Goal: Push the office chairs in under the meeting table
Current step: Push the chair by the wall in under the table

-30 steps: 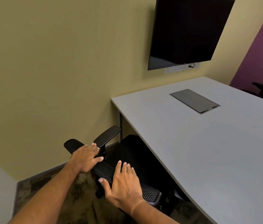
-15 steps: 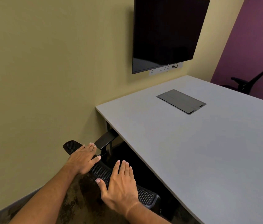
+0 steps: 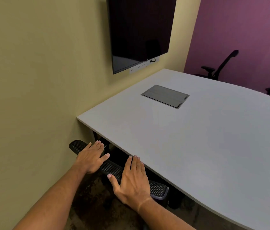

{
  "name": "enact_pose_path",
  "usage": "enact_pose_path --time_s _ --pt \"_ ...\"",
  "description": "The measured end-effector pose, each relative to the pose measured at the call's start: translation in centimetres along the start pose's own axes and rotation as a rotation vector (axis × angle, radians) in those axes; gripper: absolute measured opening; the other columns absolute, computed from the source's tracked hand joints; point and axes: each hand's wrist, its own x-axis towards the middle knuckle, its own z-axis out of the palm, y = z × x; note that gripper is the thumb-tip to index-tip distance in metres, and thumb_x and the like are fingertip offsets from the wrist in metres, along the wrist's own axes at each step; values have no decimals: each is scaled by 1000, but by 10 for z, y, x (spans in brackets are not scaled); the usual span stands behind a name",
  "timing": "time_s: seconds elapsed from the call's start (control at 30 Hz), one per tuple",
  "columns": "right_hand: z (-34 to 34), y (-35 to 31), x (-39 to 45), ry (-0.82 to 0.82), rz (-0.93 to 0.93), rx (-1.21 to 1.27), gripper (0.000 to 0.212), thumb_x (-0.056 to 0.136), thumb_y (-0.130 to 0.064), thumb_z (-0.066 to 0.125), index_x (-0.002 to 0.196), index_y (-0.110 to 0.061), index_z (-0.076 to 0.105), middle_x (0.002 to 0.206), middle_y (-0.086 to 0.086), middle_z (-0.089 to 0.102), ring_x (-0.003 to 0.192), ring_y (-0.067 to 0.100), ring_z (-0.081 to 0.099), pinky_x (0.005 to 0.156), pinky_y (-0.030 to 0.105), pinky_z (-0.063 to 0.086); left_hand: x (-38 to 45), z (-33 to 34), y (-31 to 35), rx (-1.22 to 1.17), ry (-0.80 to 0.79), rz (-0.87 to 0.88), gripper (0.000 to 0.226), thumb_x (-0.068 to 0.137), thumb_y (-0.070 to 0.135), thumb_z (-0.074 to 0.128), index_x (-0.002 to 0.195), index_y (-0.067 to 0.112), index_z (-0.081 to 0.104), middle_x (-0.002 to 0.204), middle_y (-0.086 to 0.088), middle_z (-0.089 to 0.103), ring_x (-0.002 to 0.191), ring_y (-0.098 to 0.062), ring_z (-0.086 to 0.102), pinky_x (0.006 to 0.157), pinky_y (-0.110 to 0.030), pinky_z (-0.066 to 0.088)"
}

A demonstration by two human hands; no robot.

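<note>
Pushing black mesh-backed office chair (image 3: 112,168) under pale grey meeting surface (image 3: 197,143): left hand (image 3: 90,157) and right hand (image 3: 133,178), grip spread flat on backrest top, should press evenly to roll it straight.

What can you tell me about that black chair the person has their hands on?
Only the top of the black office chair shows: a curved backrest edge of perforated mesh, running beside the grey table edge. Its seat and base are tucked in shadow underneath. The left hand and right hand rest flat on the backrest, fingers straight.
</note>
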Motion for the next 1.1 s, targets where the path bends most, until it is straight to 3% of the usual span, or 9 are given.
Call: enact_pose_path --time_s 0.6,1.1 --pt "5 -36 92 87 109 30 101 89 -75 12 149 3 -8 158 28 -7 148 36 -9 121 47 -2 104 -14 -57 32 10 83 74 100 55 20 153 4 12 163 -11 8 151 -16 2 121 -36 -2" --pt "-2 -30 107 110 66 -1 101 89 -75 18 151 3 -3 158 28 -2 149 36 -2 122 48 4 107 -14 -58 0 26 72 73 101 54 19 153 3 11 163 -13 8 151 -18 2 122 -37 -1"
